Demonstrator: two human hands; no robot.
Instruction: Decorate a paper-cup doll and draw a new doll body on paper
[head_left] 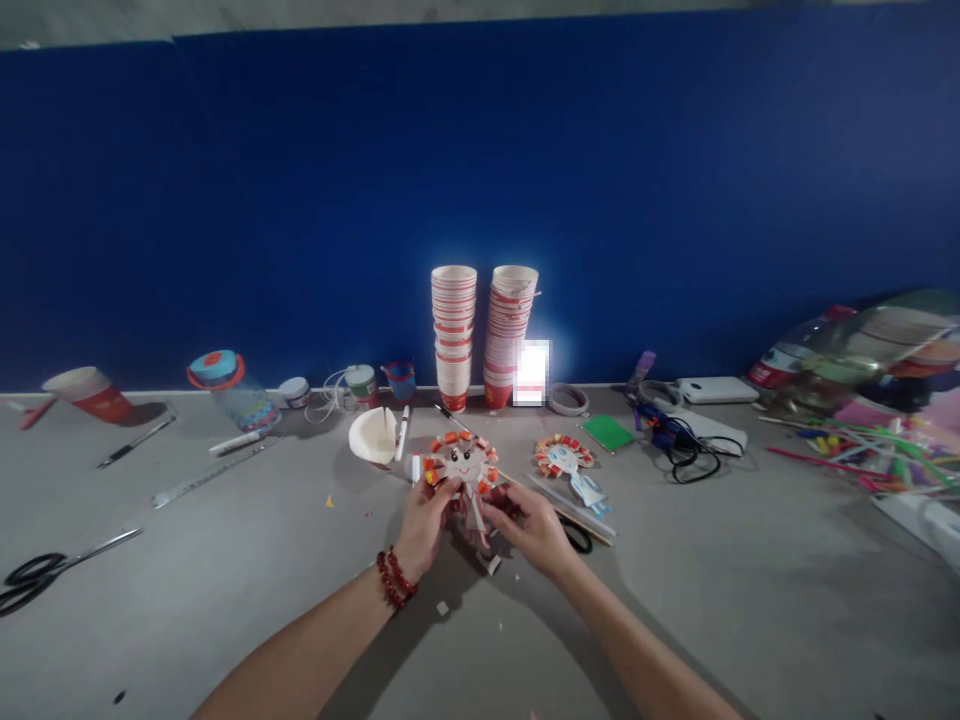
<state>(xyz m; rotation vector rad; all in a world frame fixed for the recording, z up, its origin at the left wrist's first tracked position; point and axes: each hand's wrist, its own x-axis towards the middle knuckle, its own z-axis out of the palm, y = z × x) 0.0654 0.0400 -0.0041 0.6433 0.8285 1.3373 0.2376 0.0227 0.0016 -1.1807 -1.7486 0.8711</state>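
Note:
Between my two hands is a paper doll [466, 468] with a smiling drawn face, a ring of red and white curls round its head and a robe-like body. My left hand [424, 525], with red beads at the wrist, pinches the doll's left side below the head. On the other side, my right hand [534, 525] has its fingers closed at the edge of the body. A second paper doll [564, 458], with a blue-drawn face and dress, lies to the right. Just behind my left hand sits a cut white paper cup [373, 436].
Two tall stacks of paper cups [454, 340] stand by the blue partition [480, 150]. Scissors [56, 570] and a ruler [210, 475] lie at left, near a clear jar [240, 390]. A green pad [607, 433], cables and a pile of craft sticks [847, 445] lie at right.

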